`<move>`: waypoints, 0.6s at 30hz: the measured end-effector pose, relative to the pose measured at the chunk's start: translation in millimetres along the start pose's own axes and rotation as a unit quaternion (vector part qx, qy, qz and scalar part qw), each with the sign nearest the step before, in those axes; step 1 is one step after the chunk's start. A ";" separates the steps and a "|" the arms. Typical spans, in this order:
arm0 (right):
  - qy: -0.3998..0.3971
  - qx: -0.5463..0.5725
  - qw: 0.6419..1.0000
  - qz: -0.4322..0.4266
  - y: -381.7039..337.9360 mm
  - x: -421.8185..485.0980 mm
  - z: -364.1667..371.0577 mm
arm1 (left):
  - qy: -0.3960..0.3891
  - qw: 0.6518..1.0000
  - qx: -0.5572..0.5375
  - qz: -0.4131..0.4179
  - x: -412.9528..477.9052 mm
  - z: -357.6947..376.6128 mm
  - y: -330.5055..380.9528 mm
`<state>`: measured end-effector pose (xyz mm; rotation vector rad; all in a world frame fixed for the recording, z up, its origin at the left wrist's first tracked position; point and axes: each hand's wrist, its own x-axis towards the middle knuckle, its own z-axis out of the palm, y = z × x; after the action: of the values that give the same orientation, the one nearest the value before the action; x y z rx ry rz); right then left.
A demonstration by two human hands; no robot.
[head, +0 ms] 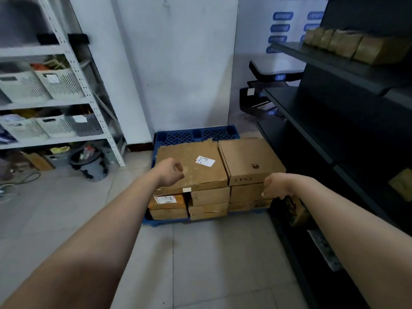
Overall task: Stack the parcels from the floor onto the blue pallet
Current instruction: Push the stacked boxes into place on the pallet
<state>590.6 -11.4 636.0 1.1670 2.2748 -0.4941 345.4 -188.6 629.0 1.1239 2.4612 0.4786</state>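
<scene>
Between shelving racks, the blue pallet (196, 134) carries stacked parcels (191, 172); left hand (170, 175) and right hand (275, 185) hover loosely curled, empty. Overhanging front-edge boxes could topple if nudged.

No legible text on parcel (191, 168) labels or blurred wall signs (282, 16).

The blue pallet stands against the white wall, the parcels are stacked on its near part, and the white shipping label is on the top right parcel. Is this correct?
Not quite. The head view shows the white shipping label on the top left parcel, not the right one. The rest holds.
</scene>
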 end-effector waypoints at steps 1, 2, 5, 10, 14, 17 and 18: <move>0.003 0.011 1.000 -0.003 2.7 6.4 2.2 | 0.006 1.000 -0.012 -0.006 1.9 3.2 -2.2; 0.003 0.021 1.000 -0.007 4.9 15.2 4.5 | 0.015 0.999 -0.024 -0.015 4.1 6.4 -6.9; -0.004 0.059 0.998 -0.008 4.8 48.6 17.0 | 0.056 0.994 -0.068 -0.061 14.4 20.2 -39.2; -0.033 0.173 0.984 0.014 -13.1 134.4 69.8 | 0.086 0.956 -0.166 -0.226 44.2 61.6 -151.7; -0.058 0.139 0.988 0.029 -48.6 242.7 130.3 | 0.094 0.896 -0.272 -0.339 107.2 110.7 -251.0; -0.064 0.203 0.975 0.068 -78.3 328.2 185.5 | 0.100 0.865 -0.306 -0.385 171.6 163.3 -314.4; -0.057 0.234 0.967 0.080 -85.8 358.3 203.7 | 0.096 0.857 -0.314 -0.396 192.4 183.1 -332.3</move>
<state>404.8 57.0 264.6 1.4870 1.9995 -1.0456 105.7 -219.9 279.0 -0.2203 2.3560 1.0298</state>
